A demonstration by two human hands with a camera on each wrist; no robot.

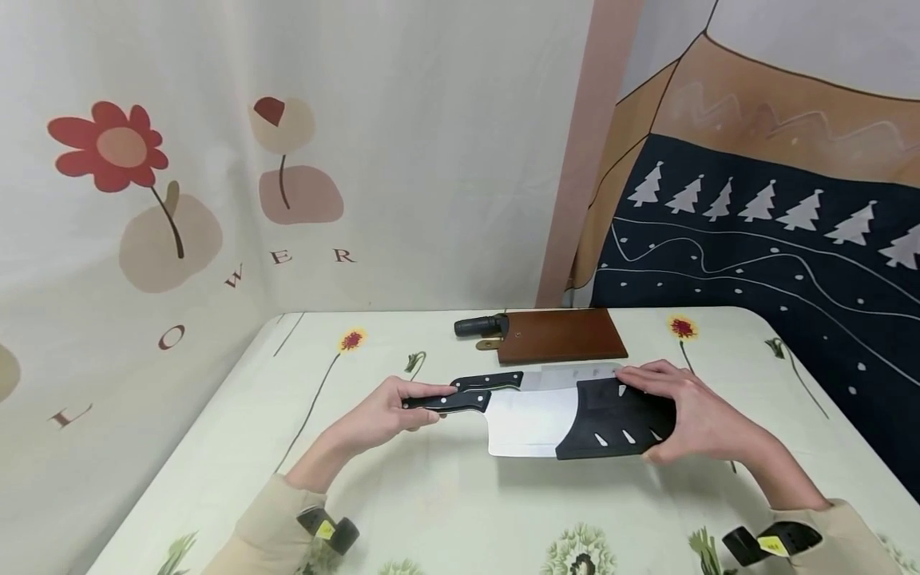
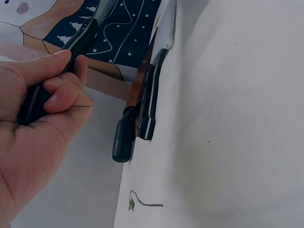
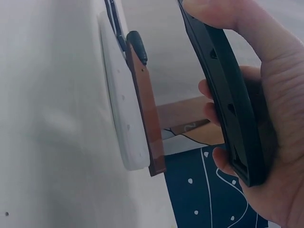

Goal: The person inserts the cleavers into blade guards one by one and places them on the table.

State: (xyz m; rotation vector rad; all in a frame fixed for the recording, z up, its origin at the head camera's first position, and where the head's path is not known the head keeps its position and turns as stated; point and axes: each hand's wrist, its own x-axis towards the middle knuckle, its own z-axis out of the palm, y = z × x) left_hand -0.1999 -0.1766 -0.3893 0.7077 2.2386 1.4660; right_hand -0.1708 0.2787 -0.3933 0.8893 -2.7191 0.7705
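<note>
Between both hands a cleaver [image 1: 532, 423] is held over the table with its broad blade facing me. My left hand [image 1: 391, 411] grips its black riveted handle [image 2: 83, 42], thumb along the top and fingers curled underneath. A black slotted blade cover [image 1: 611, 423] sits over the front half of the blade, leaving the half near the handle bare. My right hand [image 1: 693, 411] grips this cover at its far end, thumb on one edge and fingers on the other; the right wrist view shows the cover [image 3: 228, 104] in its grasp.
Just behind the cleaver lies a second knife [image 1: 489, 381] with a black handle and a whitish, see-through blade cover [image 3: 126, 109]. Farther back is a brown sheath [image 1: 564, 335] with a black-handled knife [image 1: 477, 327]. A flowered cloth [image 1: 431, 495] covers the table; printed curtains [image 1: 431, 160] hang behind.
</note>
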